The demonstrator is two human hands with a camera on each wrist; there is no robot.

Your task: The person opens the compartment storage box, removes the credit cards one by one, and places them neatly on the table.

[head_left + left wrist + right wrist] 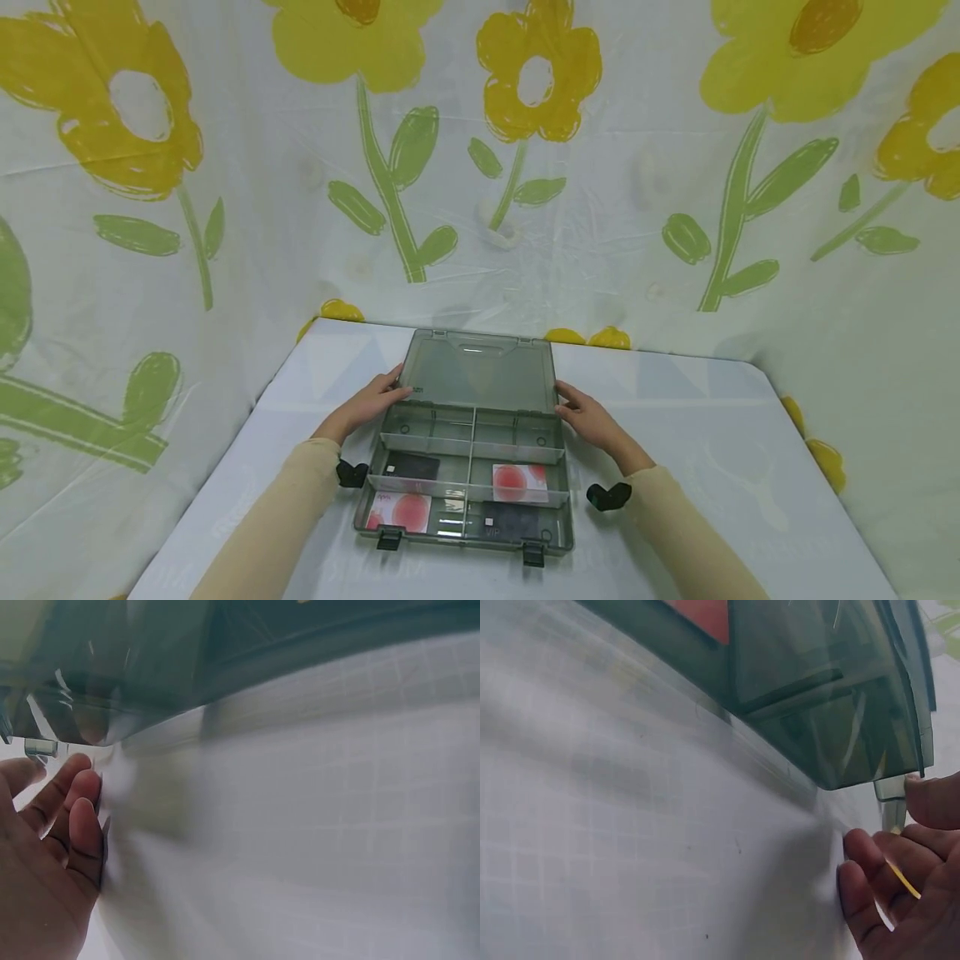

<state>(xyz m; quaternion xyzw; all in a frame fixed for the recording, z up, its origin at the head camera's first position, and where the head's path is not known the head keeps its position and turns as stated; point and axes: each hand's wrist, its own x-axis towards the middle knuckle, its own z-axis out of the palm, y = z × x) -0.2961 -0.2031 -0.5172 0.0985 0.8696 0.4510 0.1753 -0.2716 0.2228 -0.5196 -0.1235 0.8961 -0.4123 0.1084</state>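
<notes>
A translucent grey-green plastic storage box point(463, 543) lies on the table with its hinged lid point(480, 371) folded back, away from me. At the lid's left edge, my left hand point(367, 405) grips with the thumb on top. My right hand point(592, 421) holds the opposite edge, its thumb point(934, 801) by the hinge end and the fingers curled lower. Dividers split the box into several compartments. Black cards point(411, 467) lie middle left and front right, the latter marked VIP. Red-and-white cards point(521, 482) lie middle right and front left. The back row holds no cards.
Two black latches point(533, 554) hang off the box's front edge. The white table point(720, 467) extends on both sides. A white cloth with yellow flowers point(600, 242) hangs behind and at the sides. Black wrist straps point(609, 497) sit at both sleeve ends.
</notes>
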